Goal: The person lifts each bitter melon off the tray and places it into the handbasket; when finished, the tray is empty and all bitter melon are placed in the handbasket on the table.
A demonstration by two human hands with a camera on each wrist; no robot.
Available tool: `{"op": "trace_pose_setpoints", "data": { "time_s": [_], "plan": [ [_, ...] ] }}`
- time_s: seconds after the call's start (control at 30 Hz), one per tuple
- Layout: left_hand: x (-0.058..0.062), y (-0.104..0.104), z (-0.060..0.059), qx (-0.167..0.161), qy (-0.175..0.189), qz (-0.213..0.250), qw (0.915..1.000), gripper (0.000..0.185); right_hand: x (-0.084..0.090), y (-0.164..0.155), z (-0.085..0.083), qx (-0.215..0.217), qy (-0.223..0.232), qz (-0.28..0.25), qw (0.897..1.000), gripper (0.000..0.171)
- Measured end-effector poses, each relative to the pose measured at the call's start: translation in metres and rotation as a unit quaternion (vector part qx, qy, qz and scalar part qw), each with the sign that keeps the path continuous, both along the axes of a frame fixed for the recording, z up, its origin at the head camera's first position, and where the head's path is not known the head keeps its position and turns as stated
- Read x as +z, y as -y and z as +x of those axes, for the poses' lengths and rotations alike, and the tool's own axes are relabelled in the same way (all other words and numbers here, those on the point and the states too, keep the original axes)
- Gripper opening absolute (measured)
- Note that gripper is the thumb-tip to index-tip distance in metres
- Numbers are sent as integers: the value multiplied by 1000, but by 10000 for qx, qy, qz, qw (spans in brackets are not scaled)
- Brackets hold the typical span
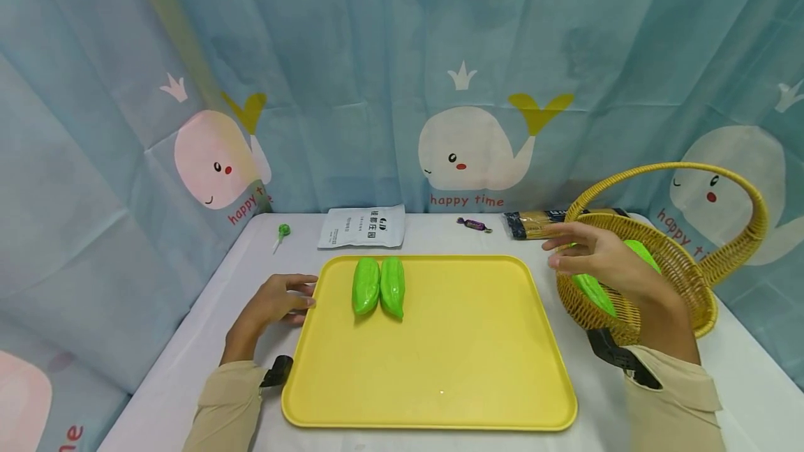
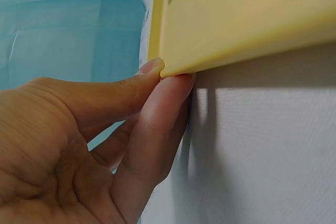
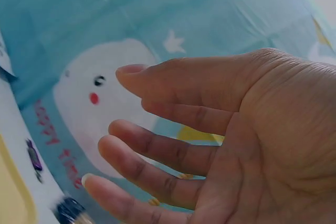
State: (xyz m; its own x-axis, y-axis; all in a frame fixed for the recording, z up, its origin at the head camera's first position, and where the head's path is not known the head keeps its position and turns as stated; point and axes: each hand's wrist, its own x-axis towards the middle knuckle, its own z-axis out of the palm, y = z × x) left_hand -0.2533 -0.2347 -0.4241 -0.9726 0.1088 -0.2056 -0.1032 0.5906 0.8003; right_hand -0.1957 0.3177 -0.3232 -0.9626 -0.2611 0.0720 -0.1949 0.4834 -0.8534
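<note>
Work in hand: green gourds going from basket (image 1: 691,277) to tray (image 1: 477,368).

Done so far, judging from the layout: two gourds (image 1: 379,286) lie side by side, touching, in the tray's far-left part, long axes running front to back.

Left to do: at least two more gourds (image 1: 593,291) are in the basket, one low at the near-left wall, another (image 1: 643,251) higher toward the back. How many in total is hidden by the hand and the rim, so the count can't be told.

Right hand (image 1: 597,257): hovers over the basket's left rim, empty. Fingers straight and spread apart, pointing left, thumb on top; the wrist view confirms an open palm with nothing in it. It is not touching any gourd, as far as the head view shows.

Left hand (image 1: 276,302): on the table (image 1: 157,396) at the tray's left edge. The wrist view shows thumb and a fingertip (image 2: 173,85) pressed against the tray's rim, fingers close together and lightly bent. Reads as steadying the tray, not gripping it.

Other items along the table's back edge, well apart from the hands: white packet (image 1: 362,227), lollipop (image 1: 282,233), wrapped candy (image 1: 474,224), dark-and-gold pack (image 1: 534,224) just beside the basket. Whale curtain (image 1: 465,152) behind.

Estimate: somewhere around halfway; most of the tray is free for the rest.
</note>
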Motion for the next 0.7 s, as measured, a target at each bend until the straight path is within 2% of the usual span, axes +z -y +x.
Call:
{"op": "trace_pose_setpoints", "data": {
  "time_s": [0.23,0.47,0.7],
  "plan": [
    [1,1,1,-57,-78,-9,10000,54,-8,29,-11,400,238,-213,9987,62],
    [-1,2,-2,-64,-92,-82,9999,55,-21,58,-22,807,340,-154,9960,59],
    [-1,2,-1,-37,-101,-195,9998,54,-37,87,-30,944,495,-108,9942,54]
  ]
}}
